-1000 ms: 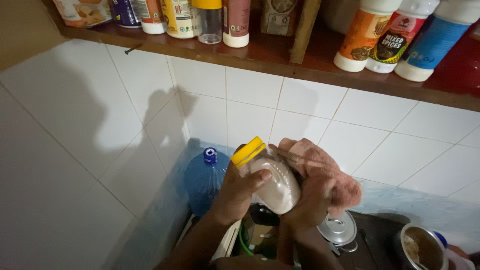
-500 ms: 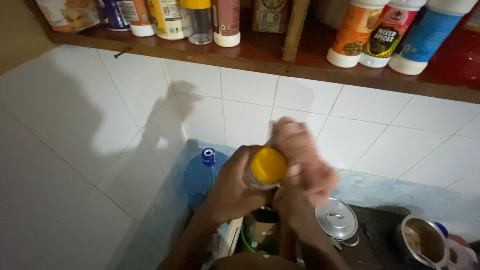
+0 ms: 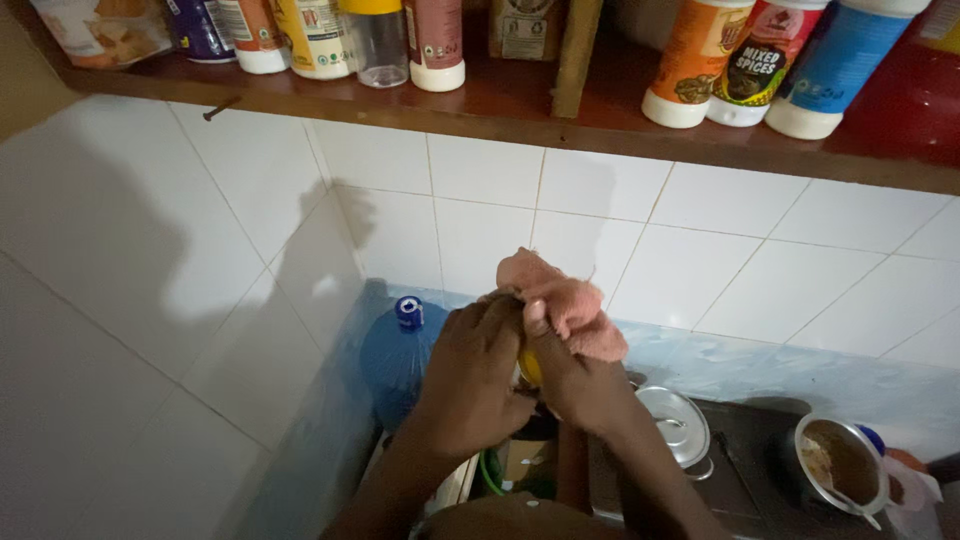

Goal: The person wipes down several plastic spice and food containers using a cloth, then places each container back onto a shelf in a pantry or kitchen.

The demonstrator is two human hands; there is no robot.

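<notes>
The scene is dim and warm-toned. Light falls from the upper right onto the white tiled wall [image 3: 700,260], which is the brightest area. A broad soft shadow covers the left of the frame. The hands [image 3: 520,380] are dark and slightly blurred, and the lower edge is murky.

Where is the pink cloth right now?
In the head view, centre frame: the pink cloth is bunched in the right hand, against the left hand, in front of the white tiled wall.
</notes>
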